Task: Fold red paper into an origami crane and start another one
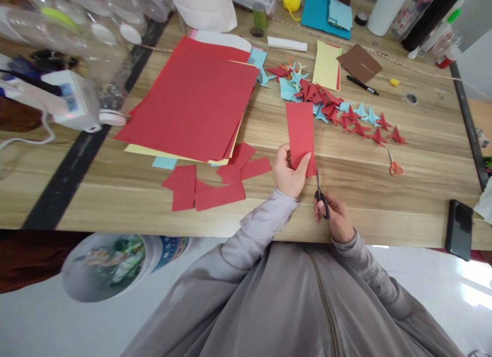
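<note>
My left hand [291,173] pinches a red paper strip [300,129] near its lower end, thumb on top. In my right hand [335,213] are black-handled scissors [321,197], their blades at the strip's lower right edge. Whether the blades are parted I cannot tell. Cut red paper pieces [220,197] lie to the left of my left hand, some overlapping. Beyond them rests a stack of large red sheets [196,100] with yellow sheets under it. Folded red paper cranes [318,94] and light blue ones are heaped and lined up past the strip.
Small orange-handled scissors [395,166] and a black phone [458,230] lie to the right. A brown paper square [360,63], a black pen [362,85] and yellow paper [326,65] are farther back. Plastic bottles [88,34] crowd the left. A bin [77,270] stands below the table edge.
</note>
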{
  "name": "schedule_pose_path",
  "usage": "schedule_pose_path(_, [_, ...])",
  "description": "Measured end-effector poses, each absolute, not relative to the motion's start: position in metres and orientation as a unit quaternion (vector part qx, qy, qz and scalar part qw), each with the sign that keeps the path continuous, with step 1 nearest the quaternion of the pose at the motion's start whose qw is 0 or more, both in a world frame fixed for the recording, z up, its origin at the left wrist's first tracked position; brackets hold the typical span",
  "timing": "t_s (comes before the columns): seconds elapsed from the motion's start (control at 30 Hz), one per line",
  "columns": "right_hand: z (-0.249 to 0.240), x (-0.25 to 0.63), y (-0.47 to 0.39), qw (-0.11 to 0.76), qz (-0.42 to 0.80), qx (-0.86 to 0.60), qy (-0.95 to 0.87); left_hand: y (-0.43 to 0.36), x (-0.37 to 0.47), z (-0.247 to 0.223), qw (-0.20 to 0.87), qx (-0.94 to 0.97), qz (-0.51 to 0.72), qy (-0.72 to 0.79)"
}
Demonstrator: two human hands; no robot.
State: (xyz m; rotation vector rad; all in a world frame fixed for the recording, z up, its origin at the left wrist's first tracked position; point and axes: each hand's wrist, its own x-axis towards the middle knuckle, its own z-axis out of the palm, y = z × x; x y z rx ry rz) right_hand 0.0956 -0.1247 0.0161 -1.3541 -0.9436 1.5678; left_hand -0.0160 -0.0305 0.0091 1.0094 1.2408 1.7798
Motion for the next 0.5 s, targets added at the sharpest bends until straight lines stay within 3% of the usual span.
schedule_pose_path(0.5, [0.0141, 0.0960, -0.1247, 0.421, 0.617, -0.540, -0.389, -0.0303, -0.0177, 0.0071, 0.364, 0.405, 0.675, 0.498])
